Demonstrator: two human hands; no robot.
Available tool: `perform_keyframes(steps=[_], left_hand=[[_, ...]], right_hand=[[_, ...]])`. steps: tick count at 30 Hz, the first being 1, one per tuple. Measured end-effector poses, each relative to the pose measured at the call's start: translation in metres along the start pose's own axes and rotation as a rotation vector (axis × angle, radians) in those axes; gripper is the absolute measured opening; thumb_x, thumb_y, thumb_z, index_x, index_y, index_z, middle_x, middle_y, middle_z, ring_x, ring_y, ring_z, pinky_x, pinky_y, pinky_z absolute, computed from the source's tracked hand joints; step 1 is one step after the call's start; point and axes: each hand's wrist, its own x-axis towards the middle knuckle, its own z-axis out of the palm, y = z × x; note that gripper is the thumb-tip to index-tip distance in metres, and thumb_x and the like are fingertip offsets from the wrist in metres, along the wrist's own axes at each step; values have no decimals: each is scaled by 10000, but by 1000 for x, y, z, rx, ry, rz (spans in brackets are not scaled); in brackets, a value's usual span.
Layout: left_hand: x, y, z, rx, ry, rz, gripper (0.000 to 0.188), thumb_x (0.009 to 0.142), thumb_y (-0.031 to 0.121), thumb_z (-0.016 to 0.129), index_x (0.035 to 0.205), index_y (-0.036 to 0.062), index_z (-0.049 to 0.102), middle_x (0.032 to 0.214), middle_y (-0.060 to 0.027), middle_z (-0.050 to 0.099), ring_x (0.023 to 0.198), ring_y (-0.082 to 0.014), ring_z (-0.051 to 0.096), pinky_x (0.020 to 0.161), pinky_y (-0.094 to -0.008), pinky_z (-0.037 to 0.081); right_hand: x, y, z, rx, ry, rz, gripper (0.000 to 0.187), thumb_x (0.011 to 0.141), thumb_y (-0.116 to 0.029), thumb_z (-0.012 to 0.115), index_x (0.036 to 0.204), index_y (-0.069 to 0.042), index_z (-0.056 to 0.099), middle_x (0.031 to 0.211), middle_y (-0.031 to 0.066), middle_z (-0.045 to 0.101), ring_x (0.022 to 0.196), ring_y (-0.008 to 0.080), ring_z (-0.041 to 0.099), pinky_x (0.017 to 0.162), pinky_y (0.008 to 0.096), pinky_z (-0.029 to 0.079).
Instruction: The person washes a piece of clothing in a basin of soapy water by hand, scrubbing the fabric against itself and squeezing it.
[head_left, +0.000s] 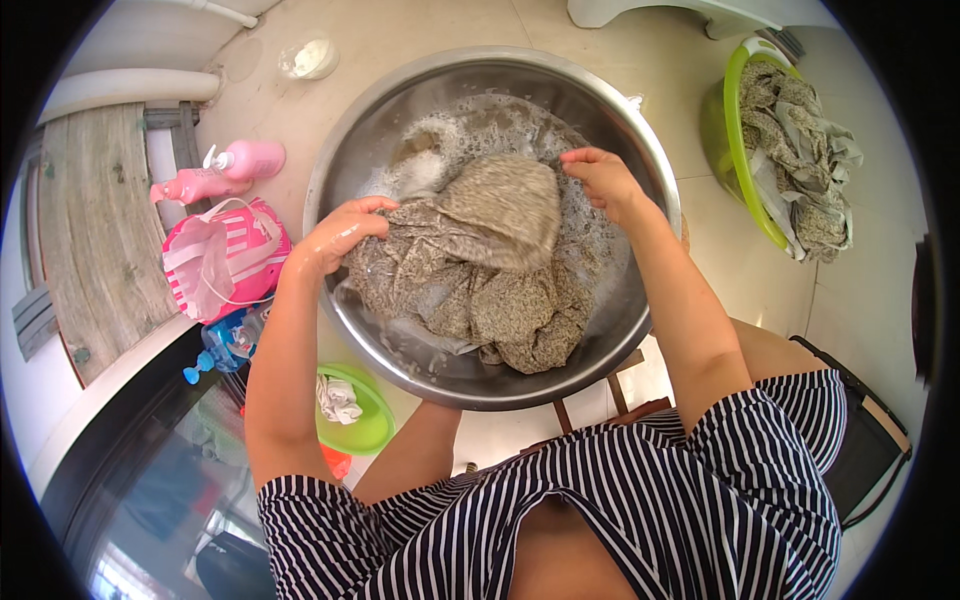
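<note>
A wide steel basin [652,150] holds foamy water and a wet, brown-and-cream speckled cloth [520,310]. At the basin's left side, my left hand [345,232] is wet and pinches the cloth's edge between thumb and fingers. The raised upper fold of the cloth is smeared by motion. My right hand [604,182] is over the right part of the water, its fingers curled together close to the fold's right corner. Whether they grip that corner I cannot make out.
A green tub [740,150] of similar cloth stands at far right. Pink pump bottles [250,160], a pink striped bag [228,255] and a blue bottle [228,342] line the left. A small green basin [375,425] holds white cloth; a bowl of white powder [308,60] lies beyond.
</note>
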Motion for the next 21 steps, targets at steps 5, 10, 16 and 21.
perform_keyframes(steps=[5, 10, 16, 21], left_hand=[[41, -52, -15, 1028, 606, 390, 411, 823, 148, 629, 1232, 114, 641, 1311, -132, 576, 1223, -258, 545, 1058, -410, 404], [52, -83, 72, 1347, 721, 578, 711, 909, 481, 618, 1535, 285, 345, 1589, -180, 245, 1447, -498, 190, 1111, -707, 201], [104, -83, 54, 1324, 664, 439, 740, 870, 463, 659, 1525, 302, 353, 1498, -132, 341, 1308, -443, 368, 979, -630, 373], [146, -53, 47, 1168, 814, 310, 562, 895, 383, 593, 1422, 215, 494, 1194, -160, 638, 1023, -361, 622, 863, -489, 510]], right_hand=[[-1, -9, 94, -750, -141, -800, 614, 919, -599, 568, 1458, -313, 494, 1549, 150, 359, 1463, 379, 238, 1109, 570, 304], [9, 23, 118, -1205, -91, -908, 726, 885, -650, 565, 1519, -364, 359, 1604, 139, 251, 1482, 415, 174, 1051, 656, 336], [27, -1, 134, -1012, -349, -225, 615, 935, -498, 553, 1488, -268, 409, 1349, 137, 522, 1212, 323, 538, 929, 584, 445], [80, -18, 145, -1439, 43, -931, 486, 989, -487, 454, 1359, -183, 535, 1244, 144, 601, 968, 272, 632, 969, 589, 407]])
